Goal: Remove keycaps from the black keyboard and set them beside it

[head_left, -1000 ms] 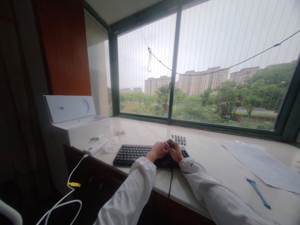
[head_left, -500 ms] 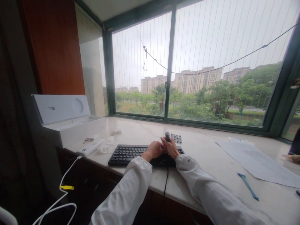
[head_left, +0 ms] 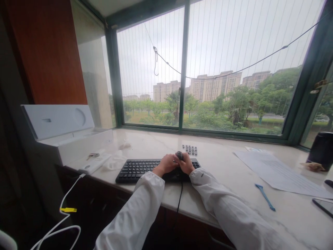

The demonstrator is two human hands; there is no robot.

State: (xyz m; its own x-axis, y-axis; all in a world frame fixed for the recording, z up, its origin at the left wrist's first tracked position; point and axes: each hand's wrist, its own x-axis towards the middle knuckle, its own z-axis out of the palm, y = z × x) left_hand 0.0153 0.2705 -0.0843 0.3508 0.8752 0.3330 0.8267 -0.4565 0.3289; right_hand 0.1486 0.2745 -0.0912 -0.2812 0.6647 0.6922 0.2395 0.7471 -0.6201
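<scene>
Lowered since earlier, the small dark object (head_left: 179,155) sits pinched between both hands, left (head_left: 166,163) and right (head_left: 186,164), above the keyboard (head_left: 135,170).

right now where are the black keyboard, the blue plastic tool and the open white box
black keyboard (head_left: 135,169), head view, left key rows
blue plastic tool (head_left: 264,197), head view, mid shaft
open white box (head_left: 58,119), head view, raised lid
</scene>
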